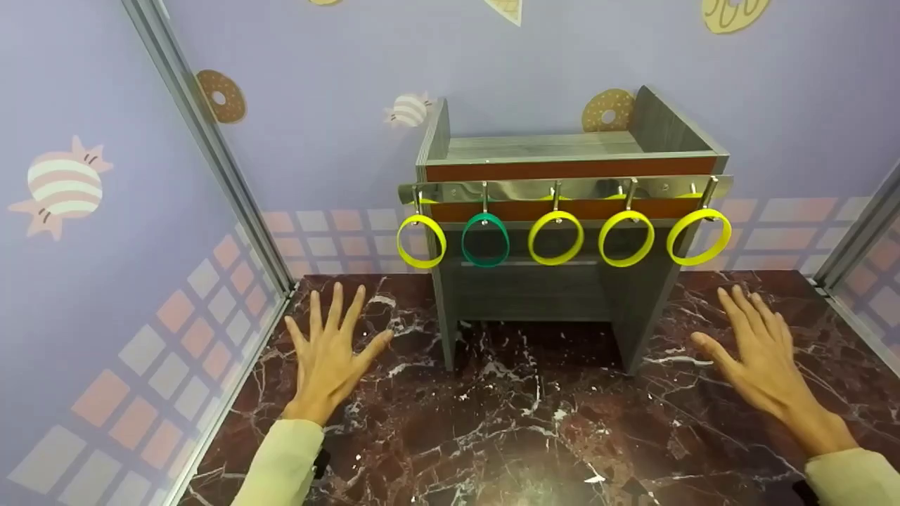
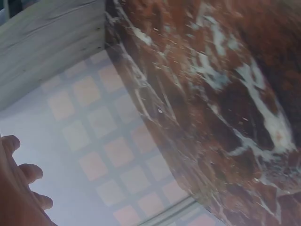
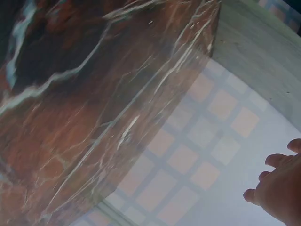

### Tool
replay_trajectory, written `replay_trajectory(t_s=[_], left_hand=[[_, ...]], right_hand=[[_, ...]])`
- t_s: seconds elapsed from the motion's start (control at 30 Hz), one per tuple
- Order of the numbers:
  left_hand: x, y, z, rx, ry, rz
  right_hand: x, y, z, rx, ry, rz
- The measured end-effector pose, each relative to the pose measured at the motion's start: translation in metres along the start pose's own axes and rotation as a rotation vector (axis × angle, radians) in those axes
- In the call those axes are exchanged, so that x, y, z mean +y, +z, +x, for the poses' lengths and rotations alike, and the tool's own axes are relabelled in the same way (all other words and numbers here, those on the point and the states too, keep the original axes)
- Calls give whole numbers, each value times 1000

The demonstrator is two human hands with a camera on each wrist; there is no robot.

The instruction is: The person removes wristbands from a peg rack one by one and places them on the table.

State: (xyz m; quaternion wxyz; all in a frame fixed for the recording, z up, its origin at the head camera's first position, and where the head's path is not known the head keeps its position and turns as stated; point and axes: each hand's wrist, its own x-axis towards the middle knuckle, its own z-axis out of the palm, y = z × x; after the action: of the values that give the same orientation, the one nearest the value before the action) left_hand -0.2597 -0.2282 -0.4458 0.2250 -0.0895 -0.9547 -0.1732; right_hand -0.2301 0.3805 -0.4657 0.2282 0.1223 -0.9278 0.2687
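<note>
In the head view my left hand [image 1: 329, 358] is held over the marble-patterned surface with its fingers spread and nothing in it. My right hand [image 1: 763, 358] is likewise spread and bare, on the other side of a grey wooden rack [image 1: 531, 295]. A metal hook rail [image 1: 506, 188] runs along the front of the rack. From its hooks hang a green ring [image 1: 486, 264] and several yellow rings, including one at the left end [image 1: 422, 265] and one at the right end [image 1: 699, 261]. Neither hand touches the rack or the rings. The wrist views show parts of the left fingers [image 2: 32, 173] and right fingers [image 3: 277, 160].
Dark red marble-patterned surface [image 1: 492, 436] spreads beneath the hands and rack. Behind stands a lilac wall [image 1: 337, 154] with sweets and tile prints. A metal-edged side panel [image 1: 119, 281] borders the left, and another metal post [image 1: 861, 228] stands at the right.
</note>
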Motion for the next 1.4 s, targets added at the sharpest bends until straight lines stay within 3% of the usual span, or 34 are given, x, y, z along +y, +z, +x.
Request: replay_trajectory(t_s=[0.17,0.43,0.8,1.1,1.4], left_hand=[[12,-10,6,41,-10,-77],[34,-30,16,242,31,-204],[68,-48,37,373,22,-407],[81,-57,53,404,41,-669],[85,-63,60,358,81,-861]], right_hand=[[-10,4,6,14,4,81],[-21,8,14,78,-20,207],[-45,6,14,84,111,323],[-52,13,15,144,147,398],[-56,20,18,224,145,533]])
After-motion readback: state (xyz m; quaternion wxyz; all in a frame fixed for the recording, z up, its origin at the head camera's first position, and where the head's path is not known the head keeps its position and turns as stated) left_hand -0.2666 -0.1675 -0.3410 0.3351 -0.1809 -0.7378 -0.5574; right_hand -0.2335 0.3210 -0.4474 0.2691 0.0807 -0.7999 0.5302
